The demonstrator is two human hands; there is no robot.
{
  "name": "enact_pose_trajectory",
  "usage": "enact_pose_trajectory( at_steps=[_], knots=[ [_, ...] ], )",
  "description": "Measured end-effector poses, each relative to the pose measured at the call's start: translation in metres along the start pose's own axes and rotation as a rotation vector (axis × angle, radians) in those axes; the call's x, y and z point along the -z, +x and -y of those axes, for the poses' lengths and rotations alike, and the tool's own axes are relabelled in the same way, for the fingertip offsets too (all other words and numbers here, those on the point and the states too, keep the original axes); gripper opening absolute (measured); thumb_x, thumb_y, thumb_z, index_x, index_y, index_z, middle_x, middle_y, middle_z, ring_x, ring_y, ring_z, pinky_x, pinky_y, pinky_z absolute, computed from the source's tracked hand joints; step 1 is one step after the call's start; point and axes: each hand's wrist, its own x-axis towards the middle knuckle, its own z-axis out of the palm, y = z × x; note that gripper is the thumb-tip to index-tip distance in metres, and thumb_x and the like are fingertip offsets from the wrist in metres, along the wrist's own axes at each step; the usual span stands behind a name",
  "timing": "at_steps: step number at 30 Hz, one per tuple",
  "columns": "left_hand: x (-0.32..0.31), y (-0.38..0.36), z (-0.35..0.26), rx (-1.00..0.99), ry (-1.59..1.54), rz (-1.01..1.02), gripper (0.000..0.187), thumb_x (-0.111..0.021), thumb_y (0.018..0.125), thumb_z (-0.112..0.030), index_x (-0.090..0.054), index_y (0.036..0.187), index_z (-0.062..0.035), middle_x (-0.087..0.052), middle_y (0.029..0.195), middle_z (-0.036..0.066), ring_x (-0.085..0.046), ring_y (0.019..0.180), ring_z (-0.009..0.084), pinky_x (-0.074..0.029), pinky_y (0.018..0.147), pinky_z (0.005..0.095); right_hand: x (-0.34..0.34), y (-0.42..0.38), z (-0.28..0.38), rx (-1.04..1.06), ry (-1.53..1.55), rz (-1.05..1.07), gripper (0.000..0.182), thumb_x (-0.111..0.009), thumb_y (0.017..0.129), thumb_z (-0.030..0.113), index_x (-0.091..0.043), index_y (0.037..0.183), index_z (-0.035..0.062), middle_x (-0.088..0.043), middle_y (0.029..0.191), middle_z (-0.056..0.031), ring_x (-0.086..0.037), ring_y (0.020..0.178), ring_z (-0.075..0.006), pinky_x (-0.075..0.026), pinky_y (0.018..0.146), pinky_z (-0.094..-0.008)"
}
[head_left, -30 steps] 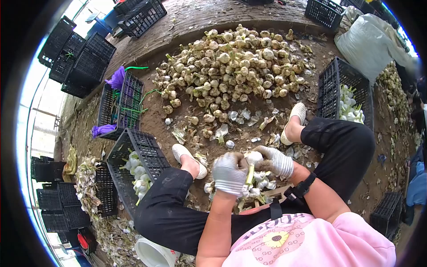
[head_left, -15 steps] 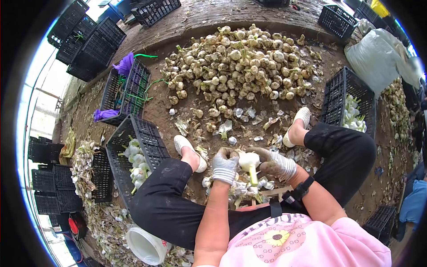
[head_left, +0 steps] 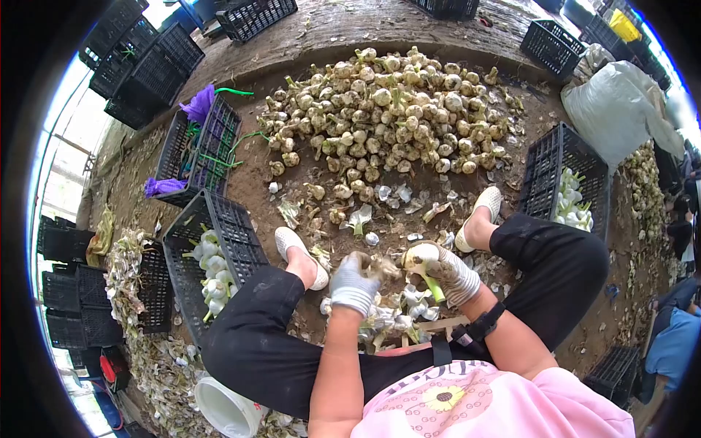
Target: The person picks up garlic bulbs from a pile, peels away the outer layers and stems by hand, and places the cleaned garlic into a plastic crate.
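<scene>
My right hand [head_left: 454, 276], in a striped, soiled work glove, is closed round a white garlic bulb [head_left: 420, 255]. The bulb's green stem [head_left: 436, 290] points down toward my lap. Just to the left, apart from the bulb, is my gloved left hand [head_left: 356, 283]. Its fingers are curled toward the bulb, and the brownish fingertips are smeared by motion, so I cannot tell what they hold. Below both hands, between my legs, lie peeled garlic skins [head_left: 398, 310] in a loose heap.
A large pile of unpeeled garlic [head_left: 387, 109] lies ahead on the soil. Cleaned bulbs sit in a black crate [head_left: 244, 237] by my left leg and another crate [head_left: 537, 164] at right. A white bucket [head_left: 252, 412] stands lower left. A person in blue [head_left: 675, 339] is far right.
The bulb has shifted slightly right and up in my right hand, its stem now tilted to the right. My left hand has moved off it to the left.
</scene>
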Motion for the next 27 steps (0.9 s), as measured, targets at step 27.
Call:
enact_pose_trajectory(
  at_steps=[27],
  knots=[
    [0.019,-0.026,-0.041,-0.072,-0.981,0.052,0.008,-0.058,0.077,0.002,-0.056,0.085,-0.0017,-0.057,0.072,0.000,-0.052,0.063,0.0051,-0.045,0.058,0.0199,-0.005,-0.010,-0.002,0.083,0.195,0.035,0.087,-0.079,0.064,0.036,-0.033,0.130,0.0032,-0.052,0.113,-0.0117,-0.055,0.101,-0.0225,-0.052,0.080,-0.0340]
  ],
)
